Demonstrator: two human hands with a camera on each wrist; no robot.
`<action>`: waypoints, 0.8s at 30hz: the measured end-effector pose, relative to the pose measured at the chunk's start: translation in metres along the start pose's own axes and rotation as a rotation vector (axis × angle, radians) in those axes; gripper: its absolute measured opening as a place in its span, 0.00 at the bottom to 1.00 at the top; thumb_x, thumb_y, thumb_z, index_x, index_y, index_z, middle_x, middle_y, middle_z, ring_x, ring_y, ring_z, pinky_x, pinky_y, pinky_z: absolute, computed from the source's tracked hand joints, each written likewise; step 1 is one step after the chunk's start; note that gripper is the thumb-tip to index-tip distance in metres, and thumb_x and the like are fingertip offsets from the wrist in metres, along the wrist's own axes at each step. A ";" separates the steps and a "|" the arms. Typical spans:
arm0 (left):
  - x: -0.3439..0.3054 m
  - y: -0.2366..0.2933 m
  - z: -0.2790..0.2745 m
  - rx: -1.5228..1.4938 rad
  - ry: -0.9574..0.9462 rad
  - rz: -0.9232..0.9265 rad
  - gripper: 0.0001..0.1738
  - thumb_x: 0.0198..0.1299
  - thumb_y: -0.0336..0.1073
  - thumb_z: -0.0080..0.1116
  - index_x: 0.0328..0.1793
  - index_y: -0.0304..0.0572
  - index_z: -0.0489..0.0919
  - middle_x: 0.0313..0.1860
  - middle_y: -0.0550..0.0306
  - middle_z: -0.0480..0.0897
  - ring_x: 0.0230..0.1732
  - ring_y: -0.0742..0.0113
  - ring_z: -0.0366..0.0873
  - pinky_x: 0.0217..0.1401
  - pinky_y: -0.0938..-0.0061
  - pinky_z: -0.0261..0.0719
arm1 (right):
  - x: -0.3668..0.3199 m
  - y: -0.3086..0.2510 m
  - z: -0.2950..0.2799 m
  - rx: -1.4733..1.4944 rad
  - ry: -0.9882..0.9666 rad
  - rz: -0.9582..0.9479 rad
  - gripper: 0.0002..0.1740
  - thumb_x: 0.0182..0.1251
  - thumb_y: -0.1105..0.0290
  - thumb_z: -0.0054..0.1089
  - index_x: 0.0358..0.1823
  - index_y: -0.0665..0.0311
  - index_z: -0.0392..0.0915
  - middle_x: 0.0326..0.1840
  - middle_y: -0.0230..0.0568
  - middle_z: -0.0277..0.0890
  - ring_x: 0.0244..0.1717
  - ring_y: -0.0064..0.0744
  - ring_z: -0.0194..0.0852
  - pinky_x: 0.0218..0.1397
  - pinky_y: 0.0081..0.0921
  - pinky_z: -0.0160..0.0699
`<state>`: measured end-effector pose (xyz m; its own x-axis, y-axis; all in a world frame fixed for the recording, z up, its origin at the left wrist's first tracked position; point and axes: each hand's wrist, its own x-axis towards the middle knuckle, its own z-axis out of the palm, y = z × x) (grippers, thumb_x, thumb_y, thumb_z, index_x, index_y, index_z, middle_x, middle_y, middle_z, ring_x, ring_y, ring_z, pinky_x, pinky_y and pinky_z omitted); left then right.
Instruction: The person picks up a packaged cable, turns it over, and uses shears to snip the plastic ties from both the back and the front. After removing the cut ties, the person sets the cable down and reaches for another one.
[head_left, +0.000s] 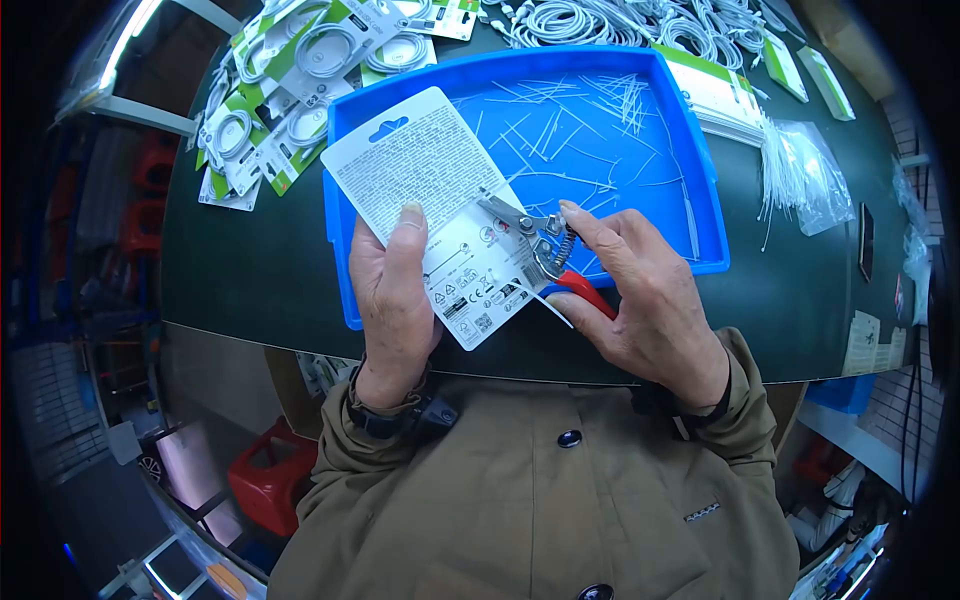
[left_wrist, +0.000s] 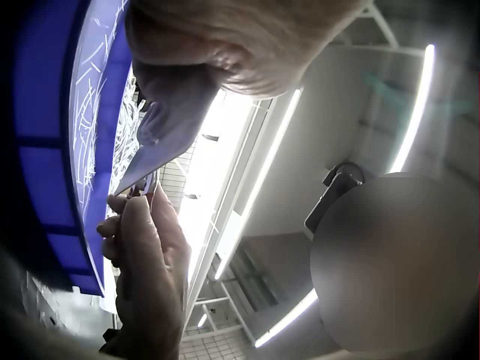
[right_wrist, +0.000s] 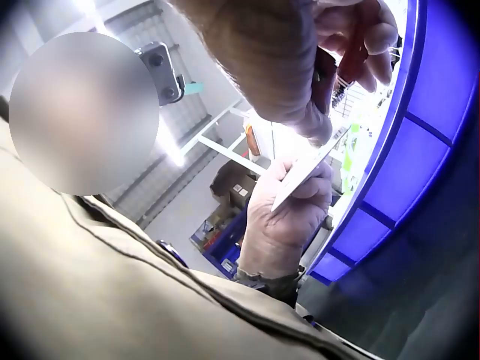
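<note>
My left hand (head_left: 390,290) holds a white printed packaging card (head_left: 400,165) by its left edge, thumb lying on the text side. The card is tilted over the near left part of a blue tray (head_left: 712,225). In my right hand (head_left: 655,290) is a pair of red-handled cutters (head_left: 588,290) with a coil spring, its metal blades overlapping the middle of the card. A thin white strip (head_left: 545,304) sticks out from the card's lower right, below the cutters. In the right wrist view the card (right_wrist: 300,180) appears nearly edge-on in the left hand (right_wrist: 281,229).
Many thin white offcuts (head_left: 625,100) lie in the tray. Carded cables (head_left: 325,50) are piled at the back left, with loose coiled cables (head_left: 570,22) behind the tray. To the right are a bundle of white ties (head_left: 775,180) and a clear plastic bag (head_left: 825,185).
</note>
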<state>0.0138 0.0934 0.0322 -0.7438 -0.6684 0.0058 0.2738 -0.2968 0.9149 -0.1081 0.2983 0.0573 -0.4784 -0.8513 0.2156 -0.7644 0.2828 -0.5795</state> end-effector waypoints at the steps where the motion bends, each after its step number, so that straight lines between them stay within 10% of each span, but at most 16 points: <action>1: -0.001 -0.002 0.000 -0.005 -0.007 0.002 0.23 0.83 0.38 0.50 0.76 0.31 0.69 0.62 0.40 0.84 0.56 0.63 0.90 0.57 0.68 0.92 | 0.000 0.000 0.001 -0.020 0.008 -0.002 0.44 0.65 0.59 0.81 0.79 0.67 0.73 0.48 0.50 0.77 0.47 0.47 0.78 0.48 0.41 0.82; 24: -0.006 -0.028 0.021 -0.029 -0.055 -0.010 0.21 0.86 0.40 0.49 0.74 0.33 0.71 0.58 0.53 0.84 0.53 0.76 0.81 0.57 0.75 0.82 | -0.028 -0.007 0.008 0.005 -0.023 0.190 0.44 0.64 0.65 0.80 0.81 0.67 0.70 0.41 0.48 0.76 0.37 0.45 0.80 0.39 0.41 0.81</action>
<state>-0.0023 0.1200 0.0148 -0.7790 -0.6267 0.0199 0.2833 -0.3235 0.9028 -0.0858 0.3164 0.0494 -0.6036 -0.7928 0.0843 -0.6592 0.4368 -0.6120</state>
